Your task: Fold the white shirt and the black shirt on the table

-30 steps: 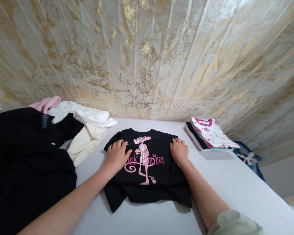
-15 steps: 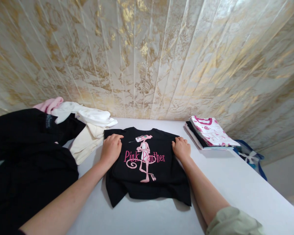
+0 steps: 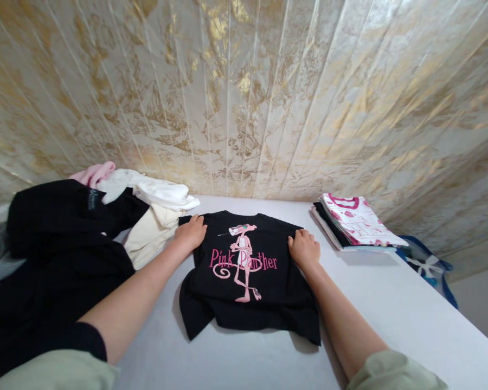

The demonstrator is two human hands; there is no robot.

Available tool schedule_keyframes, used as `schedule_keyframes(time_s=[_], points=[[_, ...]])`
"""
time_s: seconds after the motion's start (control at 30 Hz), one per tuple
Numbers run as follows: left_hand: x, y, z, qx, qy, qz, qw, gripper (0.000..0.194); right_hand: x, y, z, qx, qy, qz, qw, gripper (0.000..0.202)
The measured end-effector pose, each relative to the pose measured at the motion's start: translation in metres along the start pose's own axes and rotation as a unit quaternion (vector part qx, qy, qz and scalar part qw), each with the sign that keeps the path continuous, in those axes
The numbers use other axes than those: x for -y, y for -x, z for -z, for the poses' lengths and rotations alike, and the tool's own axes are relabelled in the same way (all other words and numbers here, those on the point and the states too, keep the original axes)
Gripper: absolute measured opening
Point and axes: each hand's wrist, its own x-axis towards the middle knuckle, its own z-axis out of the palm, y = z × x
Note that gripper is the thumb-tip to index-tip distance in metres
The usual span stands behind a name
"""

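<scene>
A black T-shirt (image 3: pixel 268 295) with a pink cartoon panther and the words "Pink Panther" lies front up on the white table, its neckline away from me and its lower hem wavy. My left hand (image 3: pixel 191 232) is closed on its left shoulder by the sleeve, fingers curled over the cloth. On the opposite side, my right hand (image 3: pixel 305 248) grips the right shoulder edge with bent fingers. The fingertips of both hands are partly hidden against the fabric.
Left of the shirt lies a loose heap of black clothes (image 3: pixel 65 260), a white garment (image 3: pixel 158 192), a cream one (image 3: pixel 150 238) and a pink one (image 3: pixel 94 174). A folded stack (image 3: pixel 355 219) stands back right. Beyond the table's right edge is a blue-trimmed clear bag (image 3: pixel 429 265). A patterned curtain (image 3: pixel 244 108) hangs behind.
My left hand has shifted slightly farther up the shirt's left shoulder. The right hand keeps its place on the cloth. The whole view has swung a little to the left.
</scene>
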Motion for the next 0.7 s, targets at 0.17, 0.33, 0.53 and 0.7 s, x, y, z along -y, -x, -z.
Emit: schedule_keyframes(time_s=[0.17,0.33,0.53,0.7], points=[[-0.006,-0.014,0.003,-0.016,0.001,0.047,0.999,0.031,0.0,0.0,-0.001,-0.003,-0.004,-0.004,1.0,0.037],[0.002,-0.015,0.001,-0.055,0.049,0.028,0.997,0.02,-0.001,-0.003,-0.006,-0.009,-0.037,0.001,0.999,0.039],[-0.004,-0.04,-0.001,-0.124,0.172,0.05,0.976,0.031,-0.009,-0.018,-0.019,-0.034,-0.197,0.024,0.98,0.049],[0.0,-0.028,0.005,-0.156,0.223,0.006,0.962,0.044,-0.015,-0.018,-0.026,-0.045,-0.221,0.042,0.973,0.048]])
